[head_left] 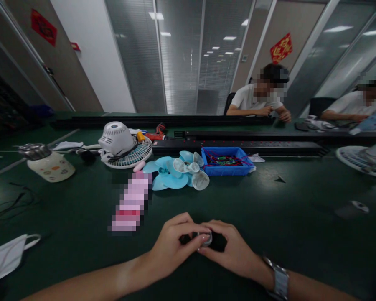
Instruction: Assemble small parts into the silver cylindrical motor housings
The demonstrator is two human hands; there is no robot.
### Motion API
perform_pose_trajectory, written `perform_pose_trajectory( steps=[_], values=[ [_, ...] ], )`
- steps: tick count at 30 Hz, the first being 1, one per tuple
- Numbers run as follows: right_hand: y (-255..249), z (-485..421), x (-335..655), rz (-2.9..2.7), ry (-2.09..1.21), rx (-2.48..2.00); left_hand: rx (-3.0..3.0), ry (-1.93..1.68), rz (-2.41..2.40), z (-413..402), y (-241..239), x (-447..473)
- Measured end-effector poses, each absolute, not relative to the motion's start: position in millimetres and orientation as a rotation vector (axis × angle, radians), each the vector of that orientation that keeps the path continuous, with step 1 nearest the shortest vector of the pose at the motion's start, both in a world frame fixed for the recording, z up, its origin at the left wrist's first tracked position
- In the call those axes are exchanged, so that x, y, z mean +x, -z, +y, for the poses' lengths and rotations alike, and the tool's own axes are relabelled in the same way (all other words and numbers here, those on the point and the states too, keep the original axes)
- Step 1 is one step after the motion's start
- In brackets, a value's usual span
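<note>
My left hand (174, 240) and my right hand (233, 246) meet low in the middle of the head view. Between their fingertips is a small grey round part (209, 239), gripped from both sides. The fingers cover most of it, so its exact kind does not show. A watch with a metal band (280, 279) sits on my right wrist. Beyond the hands lie light-blue fan blades (172, 179), with a clear fan blade (200, 179) on top. Left of those, a pink item (133, 200) is blurred out.
A blue tray (228, 170) holds wires. Behind the blades stands a white fan head (115, 140) on its grille. At left are a cream bottle (52, 167) and a white mask (6, 257); at right, a spool-like item (352, 209) and another fan (360, 161). Two people sit opposite.
</note>
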State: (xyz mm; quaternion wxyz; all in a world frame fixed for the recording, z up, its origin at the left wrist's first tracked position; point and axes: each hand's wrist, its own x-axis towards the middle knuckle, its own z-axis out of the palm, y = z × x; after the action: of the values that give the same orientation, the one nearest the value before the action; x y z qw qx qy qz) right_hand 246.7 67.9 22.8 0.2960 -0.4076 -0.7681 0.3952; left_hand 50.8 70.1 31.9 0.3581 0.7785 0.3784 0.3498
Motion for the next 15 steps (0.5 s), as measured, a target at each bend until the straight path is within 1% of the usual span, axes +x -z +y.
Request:
perform_pose_trajectory(
  steps=[6, 9, 11, 15],
  values=[
    [-24, 68, 249, -2.052, -1.061, -1.1, 2.004, -0.964, 1.077, 73, -37, 42],
    [-27, 67, 250, -2.051, -1.059, -1.126, 2.015, -0.987, 1.187, 74, -31, 25],
    [-29, 67, 250, -2.046, -1.074, -1.126, 2.03, -0.912, 1.245, 75, -22, 16],
    [-31, 64, 246, -2.027, -1.096, -1.132, 2.112, -0.651, 1.305, 77, -8, 7]
  ],
)
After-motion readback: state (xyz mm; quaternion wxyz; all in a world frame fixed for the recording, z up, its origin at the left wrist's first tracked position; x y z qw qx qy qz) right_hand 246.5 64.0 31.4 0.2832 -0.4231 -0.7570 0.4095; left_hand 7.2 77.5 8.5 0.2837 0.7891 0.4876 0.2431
